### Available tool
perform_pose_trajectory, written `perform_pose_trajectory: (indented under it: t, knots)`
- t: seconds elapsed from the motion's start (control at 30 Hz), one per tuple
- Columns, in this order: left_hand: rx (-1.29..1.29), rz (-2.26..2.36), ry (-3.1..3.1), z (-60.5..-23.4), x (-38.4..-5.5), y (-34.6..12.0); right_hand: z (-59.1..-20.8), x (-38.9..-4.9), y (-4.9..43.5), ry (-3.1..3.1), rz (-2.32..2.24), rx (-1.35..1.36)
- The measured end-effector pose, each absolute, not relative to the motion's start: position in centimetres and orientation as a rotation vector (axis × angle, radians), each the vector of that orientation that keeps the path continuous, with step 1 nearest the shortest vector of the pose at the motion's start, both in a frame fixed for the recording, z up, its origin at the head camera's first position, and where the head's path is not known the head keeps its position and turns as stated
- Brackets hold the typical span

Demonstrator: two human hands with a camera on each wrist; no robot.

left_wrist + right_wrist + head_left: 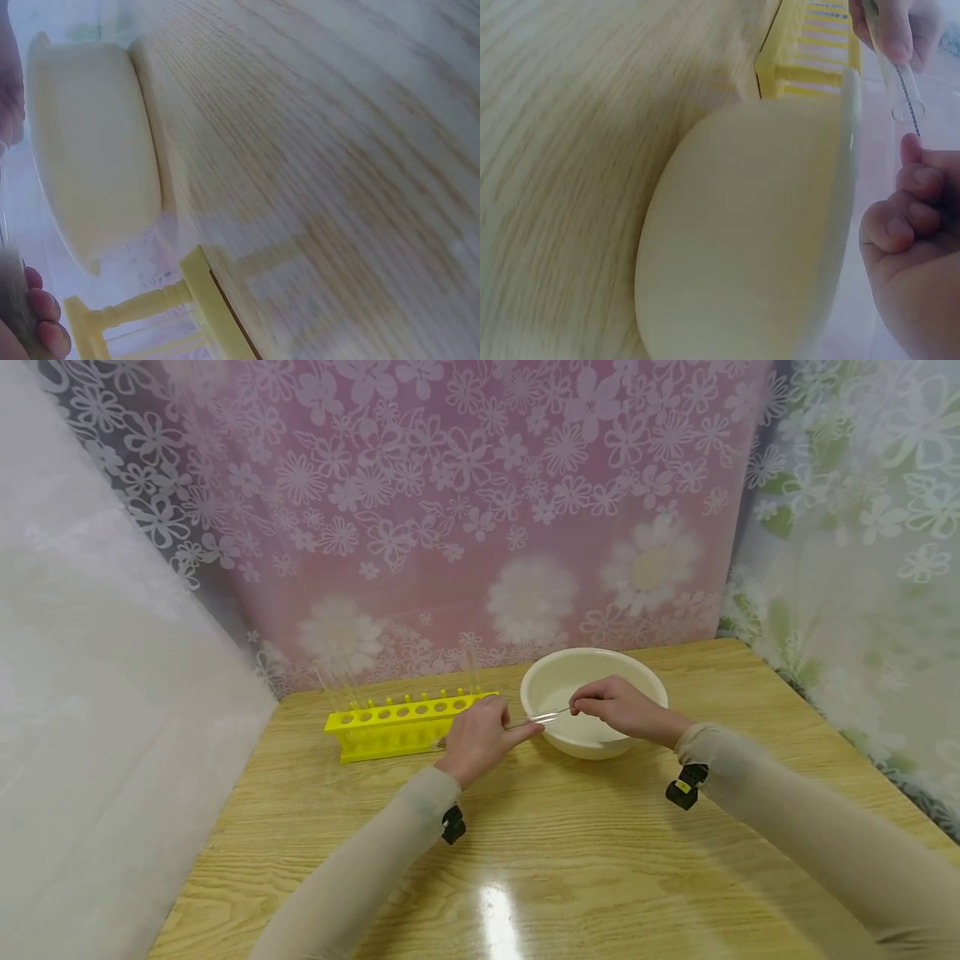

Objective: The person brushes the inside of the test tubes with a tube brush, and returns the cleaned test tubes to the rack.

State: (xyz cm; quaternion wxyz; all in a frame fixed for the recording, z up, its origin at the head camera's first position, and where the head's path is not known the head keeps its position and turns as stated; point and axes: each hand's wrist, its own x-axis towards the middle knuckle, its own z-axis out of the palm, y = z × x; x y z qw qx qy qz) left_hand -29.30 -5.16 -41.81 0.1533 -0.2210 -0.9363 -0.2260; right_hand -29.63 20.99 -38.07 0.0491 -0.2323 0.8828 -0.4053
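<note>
Two hands: left hand (480, 735), fingers wrapped round a clear tube (536, 720); right hand (618, 706), fingers pinching a twisted wire (565, 710) that enters its mouth.
Tube: between the hands, mouth over the cream bowl (588, 748).
Wire: best slid straight and gently, lest the tube crack.
</note>
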Motion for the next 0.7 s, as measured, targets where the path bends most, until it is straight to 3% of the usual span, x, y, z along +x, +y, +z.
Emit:
perform_pose_trajectory:
  t: [0.37, 0.7]
  knots:
    - [-0.651, -0.589, -2.691, -41.4, -29.2, -5.1, -38.2, -29.1, 20.1, 2.748, -1.181, -0.763]
    - [-0.606, -0.634, -2.768, -41.3, -29.3, -5.4, -39.4, -28.4, 21.0, 3.22, -0.703, -1.367]
